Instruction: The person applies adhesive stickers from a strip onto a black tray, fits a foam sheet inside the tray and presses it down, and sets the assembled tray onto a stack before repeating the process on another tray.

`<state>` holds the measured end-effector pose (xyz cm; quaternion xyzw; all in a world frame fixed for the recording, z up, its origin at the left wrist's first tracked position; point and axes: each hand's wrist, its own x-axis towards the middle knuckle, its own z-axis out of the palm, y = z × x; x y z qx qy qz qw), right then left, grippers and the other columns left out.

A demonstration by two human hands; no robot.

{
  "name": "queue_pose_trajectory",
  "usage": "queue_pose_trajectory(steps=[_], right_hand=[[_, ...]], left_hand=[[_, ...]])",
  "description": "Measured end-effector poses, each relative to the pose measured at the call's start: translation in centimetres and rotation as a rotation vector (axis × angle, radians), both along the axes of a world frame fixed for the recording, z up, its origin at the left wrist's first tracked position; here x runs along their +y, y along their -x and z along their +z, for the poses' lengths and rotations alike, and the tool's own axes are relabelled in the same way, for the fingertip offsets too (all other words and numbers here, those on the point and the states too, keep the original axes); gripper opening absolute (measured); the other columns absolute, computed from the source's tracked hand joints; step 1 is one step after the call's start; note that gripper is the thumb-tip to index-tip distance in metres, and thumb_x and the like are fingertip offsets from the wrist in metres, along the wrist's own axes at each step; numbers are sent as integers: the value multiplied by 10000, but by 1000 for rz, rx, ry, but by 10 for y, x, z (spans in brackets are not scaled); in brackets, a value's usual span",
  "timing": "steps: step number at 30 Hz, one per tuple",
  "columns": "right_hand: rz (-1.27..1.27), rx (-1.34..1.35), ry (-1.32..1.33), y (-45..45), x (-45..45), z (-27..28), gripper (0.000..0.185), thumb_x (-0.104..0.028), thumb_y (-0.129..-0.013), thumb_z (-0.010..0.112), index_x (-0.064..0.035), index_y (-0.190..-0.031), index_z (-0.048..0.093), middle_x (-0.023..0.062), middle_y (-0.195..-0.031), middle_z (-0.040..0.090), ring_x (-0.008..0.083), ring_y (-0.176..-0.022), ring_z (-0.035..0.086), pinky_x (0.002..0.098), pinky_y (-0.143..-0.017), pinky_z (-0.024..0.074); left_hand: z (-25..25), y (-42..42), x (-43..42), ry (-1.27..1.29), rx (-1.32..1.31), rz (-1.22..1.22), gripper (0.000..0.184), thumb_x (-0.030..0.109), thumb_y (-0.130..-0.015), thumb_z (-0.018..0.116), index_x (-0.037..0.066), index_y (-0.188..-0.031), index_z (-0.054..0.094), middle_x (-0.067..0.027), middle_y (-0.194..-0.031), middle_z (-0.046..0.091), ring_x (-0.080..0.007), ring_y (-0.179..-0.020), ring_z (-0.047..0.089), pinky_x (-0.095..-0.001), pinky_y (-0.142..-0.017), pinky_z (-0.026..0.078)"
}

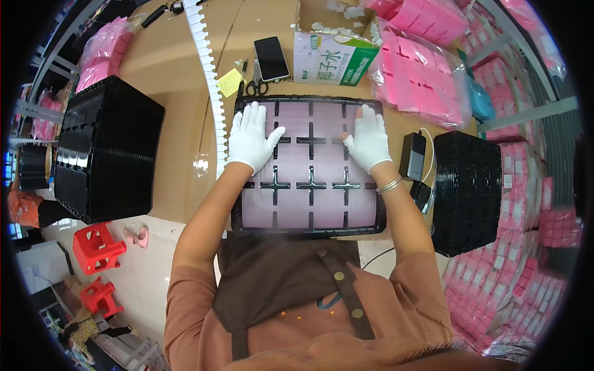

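Two black plastic stacks (pixel 111 154) flank a pinkish, black-framed rectangular tray (pixel 294 162). The white-gloved left hand (pixel 249 142) and right hand (pixel 369 141) lie flat on it, fingers straight and unclenched, thumbs splayed.

Room to pass between left black stack (pixel 108 154) and tray (pixel 297 98) (over cardboard (pixel 182 148)); a carton (pixel 331 59) obstructs beyond.

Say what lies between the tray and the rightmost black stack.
Beside the tray, the head view shows a power bank, white cable, small black object and the right forearm.
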<state>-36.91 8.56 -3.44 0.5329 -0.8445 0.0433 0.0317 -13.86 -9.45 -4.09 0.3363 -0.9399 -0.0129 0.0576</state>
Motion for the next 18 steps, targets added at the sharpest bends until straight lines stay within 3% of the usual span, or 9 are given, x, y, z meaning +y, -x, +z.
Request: queue_pose_trajectory(steps=[3,8,13,15,18], right_hand=[[9,-11,1,-3,0,6,897,-582,-835,606,134,-1346,428,297,-1417,411,418,-1338,367,482,-1141,254],[103,-82,-49,-17,35,27,862,-553,-813,649,103,-1339,458,270,-1404,447,425,-1290,423,474,-1113,315],[15,12,-9,-9,8,13,804,-559,-823,638,96,-1274,521,254,-1358,500,409,-1233,472,467,-1066,374],[-36,37,51,-5,-12,5,797,-567,-832,625,93,-1267,526,252,-1348,508,401,-1223,479,470,-1051,388],[-13,-57,47,-1,-9,11,771,-549,-858,599,70,-1306,497,249,-1367,494,431,-1261,452,472,-1066,380]], left_hand=[[-4,5,-4,15,-9,-103,695,510,-1004,358,-19,-1455,357,-227,-1523,336,-332,-1423,309,-432,-1183,206],[13,-28,14,-47,106,-186,492,306,-955,550,-37,-1301,480,-242,-1363,504,-377,-1269,474,-449,-1099,334],[24,-20,9,-85,72,-169,483,363,-951,550,-49,-1200,527,-240,-1266,558,-375,-1149,534,-434,-1030,392],[6,-5,-3,46,81,-95,582,430,-974,493,-74,-1265,494,-277,-1353,501,-408,-1273,463,-438,-1112,321],[5,4,-7,12,30,-31,630,426,-970,504,-65,-1358,435,-276,-1425,438,-402,-1352,391,-442,-1151,263]])
